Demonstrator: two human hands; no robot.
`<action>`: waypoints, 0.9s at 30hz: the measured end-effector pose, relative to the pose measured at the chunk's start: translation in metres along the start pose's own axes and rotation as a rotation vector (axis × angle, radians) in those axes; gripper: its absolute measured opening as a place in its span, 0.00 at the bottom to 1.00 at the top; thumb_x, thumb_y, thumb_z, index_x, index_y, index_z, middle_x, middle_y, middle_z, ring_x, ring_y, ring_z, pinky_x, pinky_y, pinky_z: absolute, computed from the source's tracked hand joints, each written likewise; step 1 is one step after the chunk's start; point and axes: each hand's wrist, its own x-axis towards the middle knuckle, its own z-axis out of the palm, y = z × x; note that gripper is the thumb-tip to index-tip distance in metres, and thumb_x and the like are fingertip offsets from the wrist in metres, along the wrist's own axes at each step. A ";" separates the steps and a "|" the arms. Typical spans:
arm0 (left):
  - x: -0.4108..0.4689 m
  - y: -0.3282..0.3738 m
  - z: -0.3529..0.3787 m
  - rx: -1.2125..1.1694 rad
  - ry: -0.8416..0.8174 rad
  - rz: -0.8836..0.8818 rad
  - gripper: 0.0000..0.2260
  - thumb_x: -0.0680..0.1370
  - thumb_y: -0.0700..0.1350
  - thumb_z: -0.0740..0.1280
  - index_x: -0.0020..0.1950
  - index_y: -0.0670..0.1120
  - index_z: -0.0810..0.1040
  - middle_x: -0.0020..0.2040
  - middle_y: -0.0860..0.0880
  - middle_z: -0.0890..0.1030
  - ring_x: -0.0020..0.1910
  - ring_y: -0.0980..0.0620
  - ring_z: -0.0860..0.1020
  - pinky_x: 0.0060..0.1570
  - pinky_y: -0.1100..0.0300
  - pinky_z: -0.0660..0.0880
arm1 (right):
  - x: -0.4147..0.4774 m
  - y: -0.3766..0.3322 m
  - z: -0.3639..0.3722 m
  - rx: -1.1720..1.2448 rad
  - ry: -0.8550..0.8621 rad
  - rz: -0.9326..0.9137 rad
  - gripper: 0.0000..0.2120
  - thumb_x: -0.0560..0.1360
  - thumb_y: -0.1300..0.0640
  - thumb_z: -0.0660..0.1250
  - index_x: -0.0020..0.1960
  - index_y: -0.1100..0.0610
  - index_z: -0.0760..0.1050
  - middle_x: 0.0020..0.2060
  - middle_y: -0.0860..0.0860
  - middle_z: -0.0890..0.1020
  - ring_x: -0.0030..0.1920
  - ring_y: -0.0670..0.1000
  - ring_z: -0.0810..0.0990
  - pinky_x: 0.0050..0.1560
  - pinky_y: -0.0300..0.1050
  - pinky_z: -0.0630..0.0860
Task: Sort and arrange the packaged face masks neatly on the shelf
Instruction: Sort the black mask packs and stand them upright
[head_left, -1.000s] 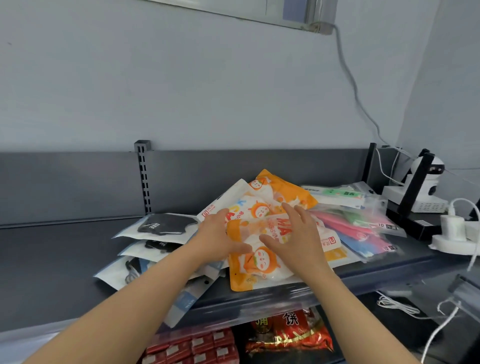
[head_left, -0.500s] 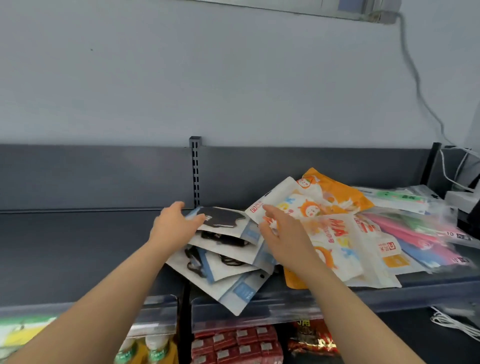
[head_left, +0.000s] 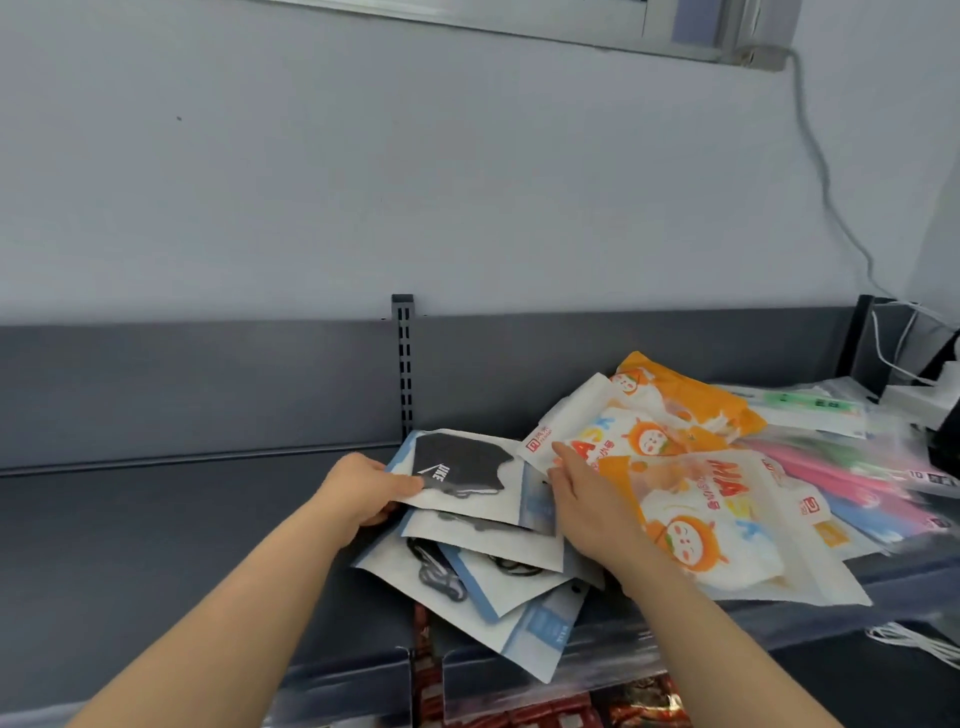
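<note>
A loose pile of white-and-blue packets with black masks lies on the dark grey shelf, some overhanging its front edge. My left hand pinches the left edge of the top black-mask packet. My right hand lies with straight fingers on that packet's right end, next to the orange-and-white cartoon mask packs. Clear packs of pink, blue and green masks are stacked further right.
A slotted upright splits the shelf's back panel. White cables and a white device sit at the far right. Red snack packets show on the shelf below. The shelf left of the pile is bare grey metal.
Both hands left the orange cartoon packs and went left to the black-mask pile. The left hand now pinches the top packet, and my view has swung left.
</note>
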 end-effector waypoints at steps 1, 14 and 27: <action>0.001 -0.001 -0.003 -0.007 -0.030 -0.023 0.19 0.70 0.45 0.78 0.56 0.39 0.79 0.53 0.41 0.82 0.48 0.46 0.81 0.41 0.57 0.78 | 0.004 0.003 -0.002 0.001 -0.004 0.008 0.22 0.84 0.52 0.49 0.77 0.50 0.56 0.68 0.53 0.73 0.56 0.46 0.72 0.53 0.38 0.65; -0.018 0.013 0.020 0.115 0.009 -0.011 0.26 0.67 0.60 0.77 0.34 0.45 0.64 0.29 0.49 0.64 0.24 0.53 0.62 0.25 0.61 0.60 | 0.034 0.035 -0.026 0.067 0.028 -0.112 0.20 0.83 0.48 0.52 0.74 0.47 0.63 0.53 0.45 0.80 0.52 0.43 0.77 0.49 0.34 0.70; -0.038 -0.007 -0.009 -0.160 -0.011 -0.116 0.13 0.72 0.33 0.73 0.56 0.34 0.79 0.49 0.34 0.84 0.51 0.32 0.82 0.55 0.38 0.77 | 0.029 0.022 -0.021 -0.059 -0.133 -0.374 0.18 0.83 0.54 0.54 0.72 0.50 0.68 0.68 0.45 0.73 0.67 0.45 0.70 0.65 0.36 0.64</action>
